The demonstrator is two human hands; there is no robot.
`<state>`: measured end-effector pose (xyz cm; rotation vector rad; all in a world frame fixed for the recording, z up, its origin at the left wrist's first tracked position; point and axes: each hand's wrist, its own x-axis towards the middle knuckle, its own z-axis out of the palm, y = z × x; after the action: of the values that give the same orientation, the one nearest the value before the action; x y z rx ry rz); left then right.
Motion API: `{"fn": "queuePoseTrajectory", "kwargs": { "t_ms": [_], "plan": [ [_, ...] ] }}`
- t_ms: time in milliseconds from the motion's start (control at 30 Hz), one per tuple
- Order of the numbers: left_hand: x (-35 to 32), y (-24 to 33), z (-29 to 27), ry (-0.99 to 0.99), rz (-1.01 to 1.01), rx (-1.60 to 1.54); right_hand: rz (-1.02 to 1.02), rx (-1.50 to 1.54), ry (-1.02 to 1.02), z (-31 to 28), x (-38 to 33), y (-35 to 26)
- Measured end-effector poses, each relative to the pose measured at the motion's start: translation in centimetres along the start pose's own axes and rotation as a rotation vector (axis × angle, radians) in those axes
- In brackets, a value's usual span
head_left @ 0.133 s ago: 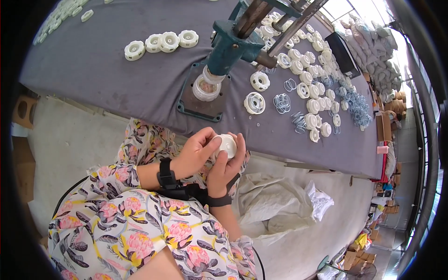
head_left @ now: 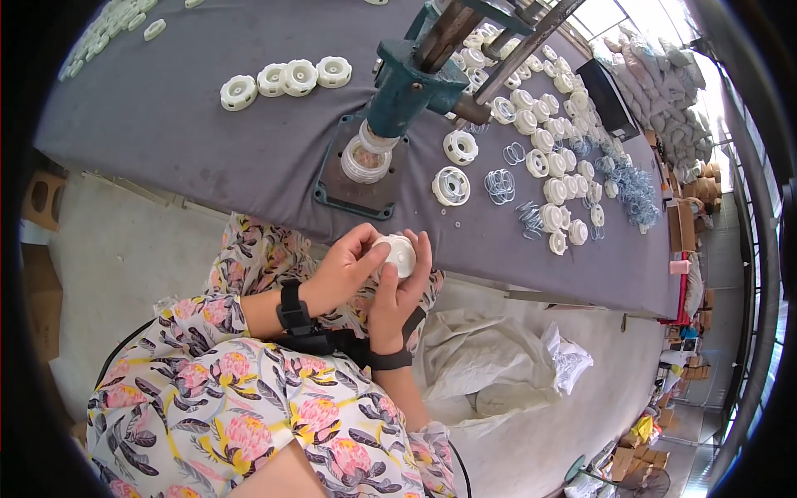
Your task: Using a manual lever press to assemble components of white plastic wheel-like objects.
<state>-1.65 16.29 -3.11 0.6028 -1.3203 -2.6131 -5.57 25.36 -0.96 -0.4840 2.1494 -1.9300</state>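
Just off the table's front edge, both hands grip a round white plastic part (head_left: 400, 256) with a raised centre. My left hand (head_left: 342, 264) pinches its left side between thumb and fingers. My right hand (head_left: 400, 300) is wrapped round the right and near side, thumb on the near rim. The fingers hide part of its edge. Beyond the hands stands a green hand press (head_left: 397, 98) on a dark base plate (head_left: 375, 199). A clear round fixture (head_left: 365, 164) sits under its ram.
Several white notched rings (head_left: 239, 92) lie left of the press. To the right are white ring parts (head_left: 451, 186), loose wire springs (head_left: 500, 186) and a tangled spring heap (head_left: 635, 195). A black box (head_left: 608, 98) stands behind them. A pale sack (head_left: 490, 361) lies on the floor.
My hands and the white part have shifted very slightly; the grip looks the same. The whole view has moved a little.
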Motion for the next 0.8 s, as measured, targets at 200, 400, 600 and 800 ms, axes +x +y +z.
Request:
{"fn": "queuePoseTrajectory", "kwargs": {
  "t_ms": [200, 400, 600, 800],
  "plan": [
    [0.1, 1.0, -0.4, 0.019, 0.384, 0.276, 0.24, 0.172, 0.043, -0.5, 0.4, -0.2],
    [-0.7, 0.5, -0.1, -0.077, 0.415, 0.514, 0.596, 0.575, 0.048, -1.3, 0.4, 2.4],
    [-0.7, 1.5, 0.1, -0.032, 0.251, 0.554, 0.346, 0.177, 0.009, -1.1, 0.4, 0.8],
    [-0.9, -0.2, -0.1, -0.11, 0.337, 0.587, 0.368, 0.184, 0.08, -0.9, 0.3, 1.3]
  ]
}}
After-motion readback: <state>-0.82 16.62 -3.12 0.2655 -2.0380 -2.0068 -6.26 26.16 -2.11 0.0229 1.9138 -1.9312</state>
